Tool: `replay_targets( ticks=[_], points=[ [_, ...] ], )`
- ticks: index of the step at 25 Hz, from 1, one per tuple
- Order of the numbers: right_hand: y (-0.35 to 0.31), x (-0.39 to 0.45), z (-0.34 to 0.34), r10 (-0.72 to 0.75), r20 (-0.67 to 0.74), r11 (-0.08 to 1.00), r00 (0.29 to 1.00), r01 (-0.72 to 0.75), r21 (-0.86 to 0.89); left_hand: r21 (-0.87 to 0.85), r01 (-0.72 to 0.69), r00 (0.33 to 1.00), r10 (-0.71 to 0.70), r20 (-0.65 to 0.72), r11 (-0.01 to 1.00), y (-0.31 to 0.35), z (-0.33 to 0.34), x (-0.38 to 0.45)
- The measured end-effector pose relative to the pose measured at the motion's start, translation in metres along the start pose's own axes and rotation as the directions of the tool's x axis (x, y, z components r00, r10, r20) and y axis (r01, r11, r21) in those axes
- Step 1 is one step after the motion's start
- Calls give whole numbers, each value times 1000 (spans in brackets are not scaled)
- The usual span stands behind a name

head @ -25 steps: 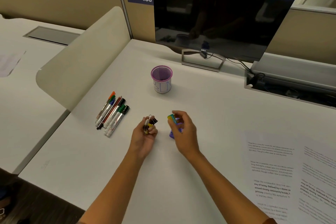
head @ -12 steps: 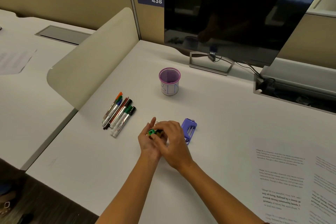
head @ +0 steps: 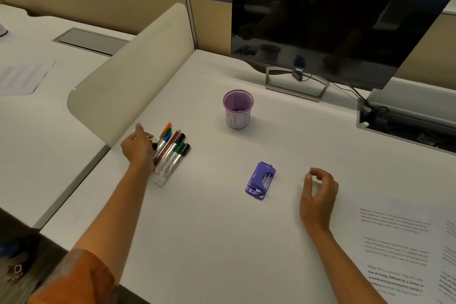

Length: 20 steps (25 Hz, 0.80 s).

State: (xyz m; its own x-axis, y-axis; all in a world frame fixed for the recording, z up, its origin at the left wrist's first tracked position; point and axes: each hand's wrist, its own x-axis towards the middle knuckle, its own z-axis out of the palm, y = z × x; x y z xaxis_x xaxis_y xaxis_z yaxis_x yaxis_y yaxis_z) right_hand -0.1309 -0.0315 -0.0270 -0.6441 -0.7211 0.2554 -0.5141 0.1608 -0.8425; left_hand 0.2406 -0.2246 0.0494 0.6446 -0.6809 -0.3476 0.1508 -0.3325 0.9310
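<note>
Two hands well apart. I saw left hand (head: pixel 137 148) gripping binder clips (head: pixel 151 140) just beside markers (head: pixel 172 153); marker axes ran toward mesh cup (head: pixel 238 108), up-right. Right hand (head: pixel 319 195) loosely curled, empty.

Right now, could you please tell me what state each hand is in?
Left hand: fingers curled round small clips, beside the markers.
Right hand: loosely curled, holding nothing.

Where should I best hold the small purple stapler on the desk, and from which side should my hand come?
Pinch the purple stapler across its two long sides, near the middle, coming from above. It lies flat on the desk, with free space around it. The right hand, empty, is nearest.
</note>
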Motion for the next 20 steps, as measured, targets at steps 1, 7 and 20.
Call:
replay_targets(
  ticks=[1,7,20],
  points=[
    [0,1,1,13,-4,1000,1000,-13,7,34,-22,1000,23,-3,999,2,-3,14],
    [-5,3,5,-25,66,998,998,28,-50,283,-301,944,243,223,911,-8,-10,53],
    [-3,2,5,-20,89,996,996,28,-84,260,-513,837,410,362,818,-34,-20,48]
  ],
)
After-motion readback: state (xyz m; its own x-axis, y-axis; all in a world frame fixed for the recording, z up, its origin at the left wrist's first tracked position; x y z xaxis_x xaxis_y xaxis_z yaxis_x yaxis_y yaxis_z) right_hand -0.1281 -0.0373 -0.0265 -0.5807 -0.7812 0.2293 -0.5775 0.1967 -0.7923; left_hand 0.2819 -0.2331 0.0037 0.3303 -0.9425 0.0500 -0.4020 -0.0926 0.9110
